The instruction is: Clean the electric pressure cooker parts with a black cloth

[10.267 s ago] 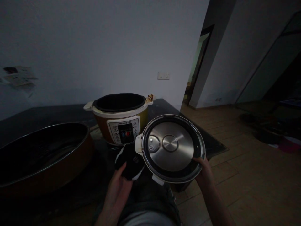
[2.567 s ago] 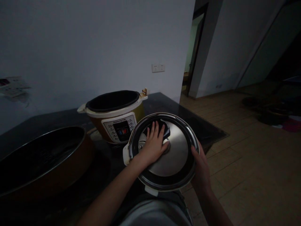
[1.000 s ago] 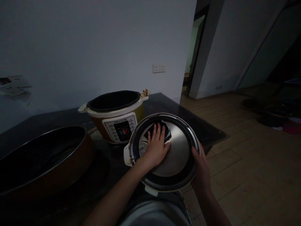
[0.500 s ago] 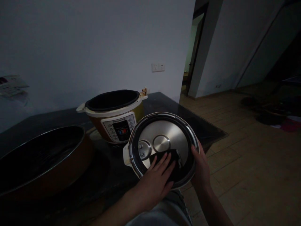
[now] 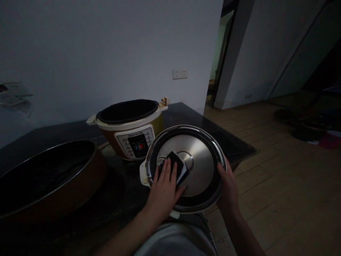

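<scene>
A round pressure cooker lid (image 5: 201,160) is tilted with its shiny metal inner side facing me. My right hand (image 5: 229,183) grips the lid's right rim, thumb over the front edge and the other fingers hidden behind. Under the fairly straight fingers of my left hand (image 5: 163,188), a folded black cloth (image 5: 178,164) with a pale edge is pressed against the left part of the metal. The cloth partly covers a small valve fitting there. Behind the lid stands the electric pressure cooker (image 5: 133,133), uncovered, with a dark inside and a lit front panel.
To the left, a large brown pan (image 5: 82,174) with a dark inside sits on the black countertop (image 5: 213,135). A wall socket (image 5: 180,73) is above the counter. Tiled floor (image 5: 269,181) and a doorway (image 5: 220,53) lie to the right.
My left hand has slid the black cloth left and up across the lid, from the lower middle to the valve area. My right hand keeps its hold on the rim.
</scene>
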Available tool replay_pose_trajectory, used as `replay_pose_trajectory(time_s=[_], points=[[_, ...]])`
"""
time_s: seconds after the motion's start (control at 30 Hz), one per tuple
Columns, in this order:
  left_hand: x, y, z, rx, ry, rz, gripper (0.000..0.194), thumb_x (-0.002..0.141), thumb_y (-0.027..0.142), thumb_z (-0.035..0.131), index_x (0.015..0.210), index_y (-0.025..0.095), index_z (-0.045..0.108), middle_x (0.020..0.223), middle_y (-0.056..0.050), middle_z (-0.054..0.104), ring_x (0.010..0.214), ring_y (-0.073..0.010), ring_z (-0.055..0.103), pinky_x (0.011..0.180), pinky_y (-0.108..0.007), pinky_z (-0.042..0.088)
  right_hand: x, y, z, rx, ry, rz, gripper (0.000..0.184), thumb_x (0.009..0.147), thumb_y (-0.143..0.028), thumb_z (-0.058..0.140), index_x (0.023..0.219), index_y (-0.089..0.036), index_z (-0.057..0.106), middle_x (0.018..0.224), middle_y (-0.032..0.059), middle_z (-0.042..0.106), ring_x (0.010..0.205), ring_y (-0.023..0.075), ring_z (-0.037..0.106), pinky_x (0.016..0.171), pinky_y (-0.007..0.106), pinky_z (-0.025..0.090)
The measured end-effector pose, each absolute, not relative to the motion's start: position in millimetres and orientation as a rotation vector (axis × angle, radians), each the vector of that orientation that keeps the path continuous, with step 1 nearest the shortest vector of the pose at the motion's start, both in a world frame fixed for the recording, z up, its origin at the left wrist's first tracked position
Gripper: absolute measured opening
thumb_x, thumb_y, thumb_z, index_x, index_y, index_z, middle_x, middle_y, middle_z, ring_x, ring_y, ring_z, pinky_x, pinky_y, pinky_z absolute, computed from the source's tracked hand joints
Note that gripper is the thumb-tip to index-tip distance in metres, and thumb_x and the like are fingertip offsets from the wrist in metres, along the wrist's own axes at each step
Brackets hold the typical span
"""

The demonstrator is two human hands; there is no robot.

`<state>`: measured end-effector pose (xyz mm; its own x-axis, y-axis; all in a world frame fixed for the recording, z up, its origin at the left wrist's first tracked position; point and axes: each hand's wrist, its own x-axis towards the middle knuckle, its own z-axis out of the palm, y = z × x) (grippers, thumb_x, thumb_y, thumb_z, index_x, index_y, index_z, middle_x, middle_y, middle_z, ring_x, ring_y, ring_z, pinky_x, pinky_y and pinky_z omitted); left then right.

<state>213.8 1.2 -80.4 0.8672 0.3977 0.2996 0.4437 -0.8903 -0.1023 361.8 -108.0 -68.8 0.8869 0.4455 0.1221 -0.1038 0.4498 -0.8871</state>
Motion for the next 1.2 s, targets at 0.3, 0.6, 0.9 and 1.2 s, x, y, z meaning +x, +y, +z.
replay_pose_trajectory(time_s=[0.3,0.6,0.9,1.2], points=[[226.9,13.0,-70.9,-2.789,-0.766,-0.434,0.064,0.093,0.047,0.043,0.139,0.001,0.042,0.145,-0.025,0.038,0.138,-0.0323,0.034,0.113,-0.055,0.027,361.7,-108.4,-67.2,-1.058,-0.407,0.336,0.045,0.082,-0.042,0.061,0.125,-0.028,0.058,0.136,0.0024,0.056,0.131,0.0276,0.044,0.112,0.046,0.029],[228.4,20.0,-65.6,-2.777,-0.714,-0.395,0.056,0.094,0.038,0.045,0.134,-0.002,0.048,0.142,-0.026,0.044,0.134,-0.0317,0.04,0.111,-0.045,0.035,361.0,-108.1,-65.1,-1.075,-0.41,0.321,0.043,0.082,-0.042,0.061,0.122,-0.027,0.06,0.133,0.0027,0.057,0.131,0.0268,0.044,0.112,0.044,0.03],[221.7,31.3,-56.3,-2.832,-0.64,-0.379,0.051,0.095,0.036,0.043,0.134,0.004,0.05,0.144,-0.022,0.042,0.136,-0.0298,0.037,0.113,-0.048,0.03,362.6,-108.2,-68.2,-1.102,-0.415,0.314,0.047,0.083,-0.043,0.06,0.127,-0.027,0.057,0.135,0.0023,0.057,0.13,0.0273,0.045,0.112,0.045,0.029],[167.1,16.5,-55.2,-3.082,-0.161,-0.254,0.044,0.095,0.038,0.041,0.127,0.012,0.057,0.132,-0.013,0.059,0.127,-0.0217,0.052,0.115,-0.046,0.029,360.5,-107.4,-66.2,-1.063,-0.388,0.336,0.053,0.081,-0.043,0.062,0.13,-0.026,0.055,0.138,0.0038,0.054,0.131,0.0282,0.044,0.111,0.046,0.03]])
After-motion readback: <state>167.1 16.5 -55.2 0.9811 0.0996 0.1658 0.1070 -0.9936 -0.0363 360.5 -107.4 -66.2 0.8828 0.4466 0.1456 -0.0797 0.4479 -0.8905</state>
